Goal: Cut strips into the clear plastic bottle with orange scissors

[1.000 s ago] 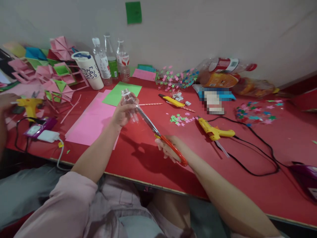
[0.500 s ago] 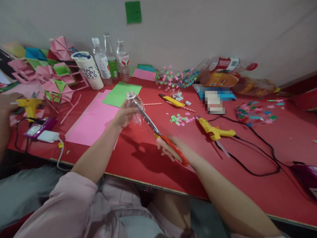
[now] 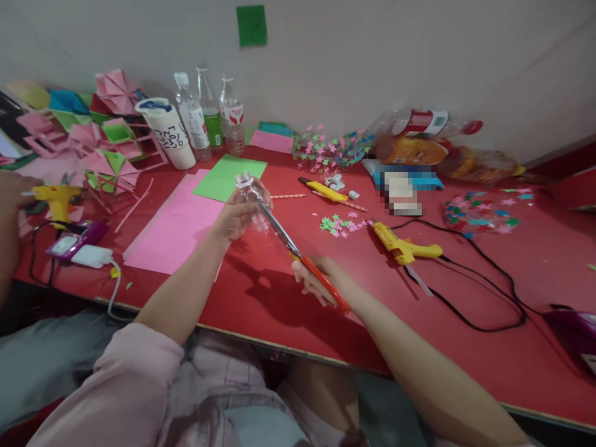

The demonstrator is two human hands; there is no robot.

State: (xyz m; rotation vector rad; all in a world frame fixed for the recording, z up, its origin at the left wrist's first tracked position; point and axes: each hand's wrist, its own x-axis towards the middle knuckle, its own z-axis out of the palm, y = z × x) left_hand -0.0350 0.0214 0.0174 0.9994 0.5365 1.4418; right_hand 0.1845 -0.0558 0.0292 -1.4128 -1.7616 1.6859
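My left hand [image 3: 236, 217] is wrapped round the clear top piece of a plastic bottle [image 3: 251, 194], its neck tilted up and to the left. In my right hand [image 3: 314, 280] is a pair of scissors [image 3: 321, 279] with red handles. Their long blades reach up-left and lie against the bottle piece; whether they are cutting into the plastic is hard to make out. Both hands are above the red table [image 3: 279, 323]. Behind them lie a green paper sheet [image 3: 230, 177] and pink paper sheets [image 3: 170, 230].
Yellow glue guns [image 3: 405, 244] with black cords lie at right and far left. Paper stars [image 3: 336, 225], a yellow box cutter [image 3: 328, 190] and a striped straw [image 3: 288, 197] are beyond my hands. Bottles [image 3: 233, 115] and a white tumbler [image 3: 170, 133] stand at the wall. A co-worker's arm [image 3: 10, 217] is at left.
The scissors' handles and my right hand have shifted slightly left. My left hand keeps its hold on the bottle piece, which has barely moved.
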